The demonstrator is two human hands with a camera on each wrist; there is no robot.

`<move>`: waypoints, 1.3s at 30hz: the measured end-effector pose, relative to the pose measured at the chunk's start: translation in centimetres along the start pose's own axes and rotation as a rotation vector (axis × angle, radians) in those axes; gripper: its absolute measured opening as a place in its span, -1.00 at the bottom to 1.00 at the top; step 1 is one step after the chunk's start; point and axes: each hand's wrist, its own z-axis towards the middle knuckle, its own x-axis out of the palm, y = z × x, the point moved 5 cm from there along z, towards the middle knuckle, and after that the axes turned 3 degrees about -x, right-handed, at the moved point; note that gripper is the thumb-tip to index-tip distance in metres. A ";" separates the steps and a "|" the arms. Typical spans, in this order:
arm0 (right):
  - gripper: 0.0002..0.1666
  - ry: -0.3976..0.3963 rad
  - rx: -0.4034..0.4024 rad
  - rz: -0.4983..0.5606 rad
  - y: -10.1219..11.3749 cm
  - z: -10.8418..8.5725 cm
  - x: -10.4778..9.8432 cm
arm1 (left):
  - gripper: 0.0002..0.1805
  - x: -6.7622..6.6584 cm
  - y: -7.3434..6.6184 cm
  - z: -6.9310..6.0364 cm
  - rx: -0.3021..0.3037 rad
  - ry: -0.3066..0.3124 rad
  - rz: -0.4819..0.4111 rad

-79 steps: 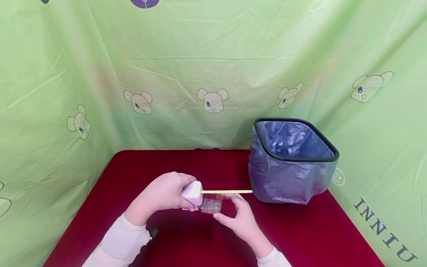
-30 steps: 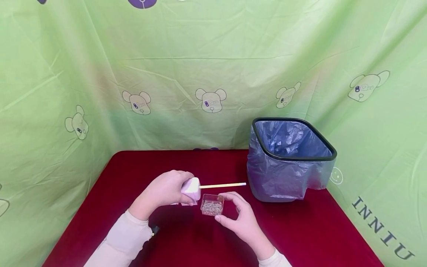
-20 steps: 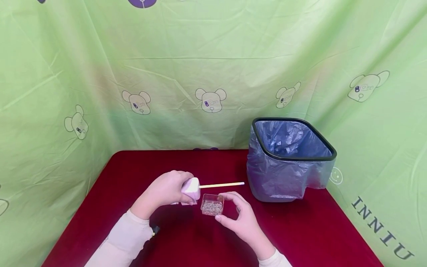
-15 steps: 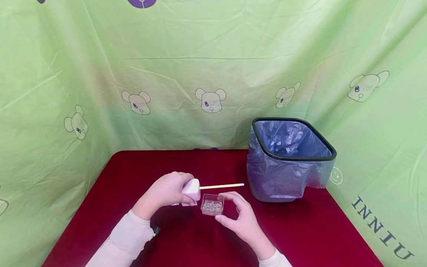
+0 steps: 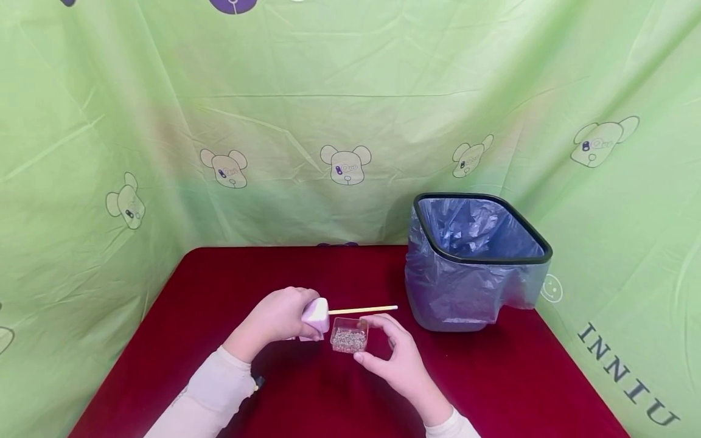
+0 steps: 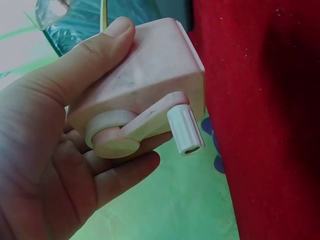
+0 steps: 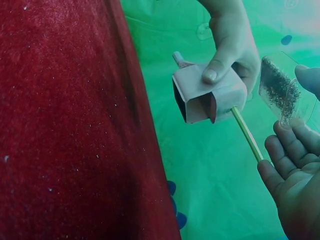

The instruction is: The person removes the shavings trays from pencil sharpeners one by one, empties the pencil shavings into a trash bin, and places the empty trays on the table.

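Note:
In the head view my left hand grips a pale pink crank pencil sharpener above the table. A yellow pencil sticks out of its right side. The crank handle shows in the left wrist view, with my thumb lying across the body. The right wrist view shows an open hollow in the sharpener's body. Just to its right, my right hand pinches a small clear shavings drawer by its side, between thumb and fingers. Grey-brown shavings lie inside the drawer. Drawer and sharpener are apart.
A bin with a black rim and a bluish plastic liner stands at the back right of the dark red table. Green printed cloth hangs behind and on both sides. Small pale specks dot the tablecloth.
The drawer, first right against the sharpener, is now separated from it and tilted more towards the head camera. In the last half second my left hand has lowered slightly with the sharpener and pencil.

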 end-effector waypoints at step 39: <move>-0.36 -0.011 -0.031 0.014 0.3 0.0 -0.3 | -0.35 3.7 1.0 0.6 0.009 0.020 0.046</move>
